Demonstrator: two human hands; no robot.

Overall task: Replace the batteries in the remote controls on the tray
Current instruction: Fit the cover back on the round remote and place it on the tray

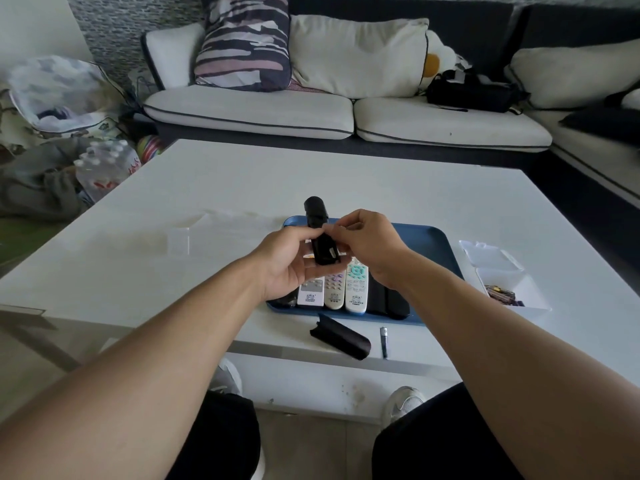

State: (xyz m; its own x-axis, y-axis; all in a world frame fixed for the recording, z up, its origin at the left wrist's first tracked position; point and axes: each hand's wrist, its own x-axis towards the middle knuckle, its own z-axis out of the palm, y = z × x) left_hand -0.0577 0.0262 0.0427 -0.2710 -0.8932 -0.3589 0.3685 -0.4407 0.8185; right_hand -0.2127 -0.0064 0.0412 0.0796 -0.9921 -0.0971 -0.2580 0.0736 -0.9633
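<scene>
Black remote control [320,233]: slim, matte plastic, rounded far end, held upright and tilted above the blue tray [436,244], its open underside toward the camera. Left hand [289,263]: palm up, fingers curled round the lower body of the black remote control, thumb against its side. Right hand [367,242]: fingers [341,227] bent and pressed together at the tips, pinching at the upper edge of the open compartment; what lies between the tips cannot be told. Blue tray: smooth plastic, rounded corners, raised rim, lying on the white glossy table [173,265]. In the tray, side by side and lengthwise: three white remotes — a squarish one [310,292] with a grey panel, a rounded one [335,289] with purple buttons, a longer one [356,289] with teal buttons; each bears small printed marks near its near end, too small to read. A dark flat item [388,303] lies just right of them in the tray. On the table in front of the tray: a black curved battery cover [341,336], hollow side partly up, and beside it a single slender battery [383,342] with a metallic tip. Right of the tray: a white shallow box [512,289] with divided compartments, holding small dark batteries [502,293]; labels illegible. Left of the tray: a clear plastic box [194,237], near-transparent. Beyond the table: a sofa [346,112] with white piped cushions and a striped pillow [244,39].
</scene>
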